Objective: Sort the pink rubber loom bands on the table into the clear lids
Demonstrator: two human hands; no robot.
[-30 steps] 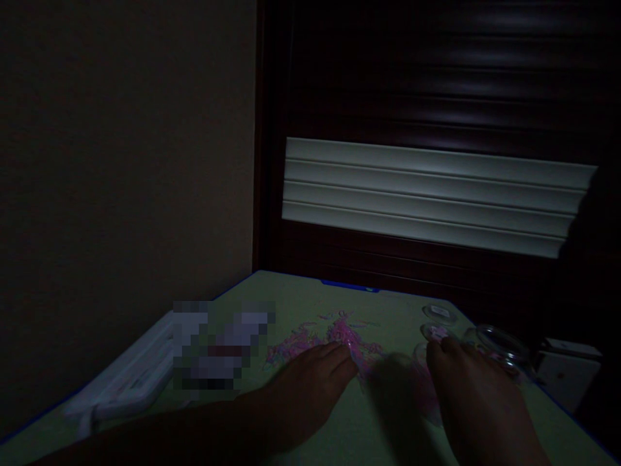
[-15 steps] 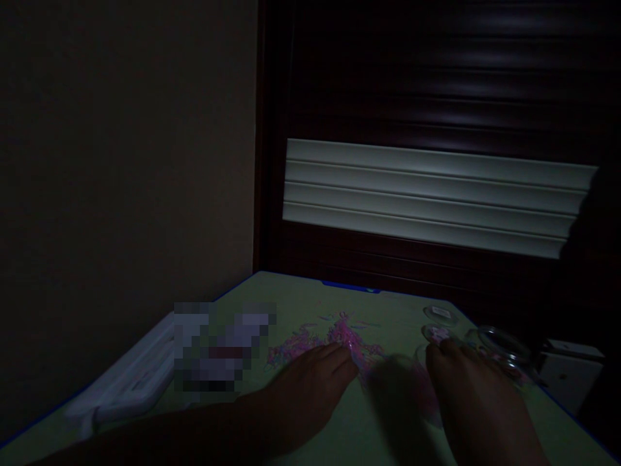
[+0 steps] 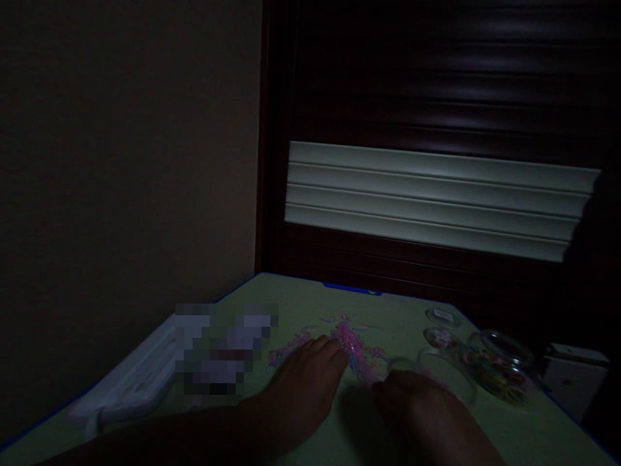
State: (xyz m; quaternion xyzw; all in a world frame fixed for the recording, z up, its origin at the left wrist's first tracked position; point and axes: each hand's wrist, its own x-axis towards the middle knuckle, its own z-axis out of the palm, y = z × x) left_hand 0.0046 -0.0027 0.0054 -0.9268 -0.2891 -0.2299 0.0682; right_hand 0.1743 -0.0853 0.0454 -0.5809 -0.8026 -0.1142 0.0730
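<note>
Small pink and pale, ring-like bands, apparently rubber bands, lie heaped on the light tabletop. At the heap's left side rests my left hand, palm down, its fingers stretched over the bands and the tips partly hidden. My right hand is just right of the heap's near end. Its fingers are drawn together and point down-left; whether anything is between them is hidden. Behind that hand is a clear round container with some pink in it, partly covered by the hand.
A clear jar of multicoloured bands stands at the right edge. Two small clear round pieces lie behind it. At left are a white frame-like object and a blurred-out item. A white box stands beyond the right edge.
My right hand has moved left and nearer to me, from over the clear container to beside the heap. My left hand has shifted slightly left, uncovering more of the bands.
</note>
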